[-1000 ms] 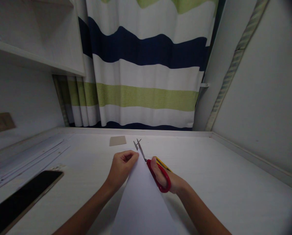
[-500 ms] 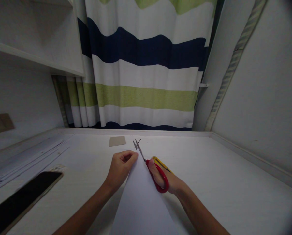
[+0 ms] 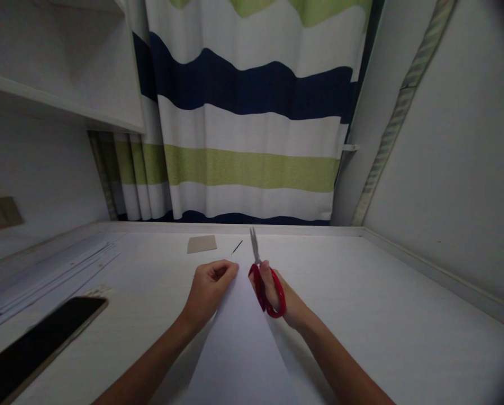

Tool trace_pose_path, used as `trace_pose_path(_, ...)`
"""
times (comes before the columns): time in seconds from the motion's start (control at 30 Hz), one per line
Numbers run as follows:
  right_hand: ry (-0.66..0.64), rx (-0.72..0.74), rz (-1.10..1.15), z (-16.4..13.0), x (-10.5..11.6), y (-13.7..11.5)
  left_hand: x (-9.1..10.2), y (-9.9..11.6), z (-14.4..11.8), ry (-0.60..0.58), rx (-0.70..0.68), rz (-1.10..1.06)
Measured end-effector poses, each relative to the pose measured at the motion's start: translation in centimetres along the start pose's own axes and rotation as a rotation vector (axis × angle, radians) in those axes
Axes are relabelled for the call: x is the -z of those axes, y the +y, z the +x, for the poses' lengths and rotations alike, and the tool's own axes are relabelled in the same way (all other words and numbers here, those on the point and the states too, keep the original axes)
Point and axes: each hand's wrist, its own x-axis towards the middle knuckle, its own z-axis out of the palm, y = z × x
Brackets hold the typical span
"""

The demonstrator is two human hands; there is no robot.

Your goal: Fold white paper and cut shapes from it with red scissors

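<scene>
Head view: the far tip of a white, tapering paper sheet [image 3: 241, 349] is pinched between the fingers of the left hand [image 3: 210, 286], over the white bench [image 3: 404, 315]. Red-handled metal scissors [image 3: 257, 260] are gripped by the right hand [image 3: 289, 304], its fingers clamped round the handles, with the blades held nearly together. Beyond the left hand, a beige rectangular card [image 3: 202, 243] and a thin dark stick-like object [image 3: 237, 246] are seen.
</scene>
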Motion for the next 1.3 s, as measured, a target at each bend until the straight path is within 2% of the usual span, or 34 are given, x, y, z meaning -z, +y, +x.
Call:
trace_pose_path(0.13,0.252,-0.061,0.248,1.3,0.4,-0.4,0.6,-0.4,0.7,0.135,-0.018,0.012)
trace_pose_path(0.23,0.34,-0.08,0.24,1.6,0.9,-0.7,1.4,-0.8,1.4,0.245,-0.033,0.047)
trace_pose_path(0.3,0.276,-0.091,0.176,1.3,0.9,-0.9,1.8,-1.0,1.8,0.308,-0.048,0.072)
trace_pose_path(0.43,-0.012,-0.075,0.06,0.4,0.8,-1.2,2.5,-1.5,2.5,0.377,-0.039,0.089)
trace_pose_path(0.5,-0.101,-0.055,0.017,0.2,0.8,-1.2,2.7,-1.8,2.8,0.405,-0.044,0.102)
trace_pose_path(0.6,-0.159,-0.055,-0.015,0.1,1.1,-1.1,3.0,-2.1,3.1,0.448,-0.065,0.12)
trace_pose_path(0.7,-0.161,-0.031,-0.008,0.2,1.2,-0.8,3.1,-2.2,3.3,0.456,-0.048,0.097)
trace_pose_path(0.77,-0.115,-0.018,0.005,0.4,1.2,-0.7,3.0,-2.1,3.3,0.419,-0.003,0.048)
trace_pose_path(0.83,-0.009,-0.027,0.023,0.7,1.2,-0.6,2.8,-2.0,3.1,0.336,0.064,-0.014)
trace_pose_path(0.97,0.268,-0.047,0.101,1.3,1.3,-0.2,2.2,-2.0,2.7,0.014,0.213,-0.118)
trace_pose_path(1.03,0.355,-0.035,0.13,1.6,1.5,0.0,2.1,-2.1,2.6,-0.087,0.244,-0.129)
trace_pose_path(1.1,0.404,-0.051,0.144,1.8,1.9,0.3,2.2,-2.4,2.6,-0.069,0.229,-0.102)
trace_pose_path(1.2,0.436,-0.142,0.111,2.1,3.3,0.7,2.7,-2.6,3.0,0.04,0.183,-0.053)
trace_pose_path(1.23,0.46,-0.173,0.041,2.2,3.9,1.0,2.9,-2.6,3.1,0.075,0.172,-0.043)
trace_pose_path(1.3,0.535,-0.199,-0.249,2.4,5.5,1.6,3.2,-2.7,3.4,0.13,0.162,-0.029)
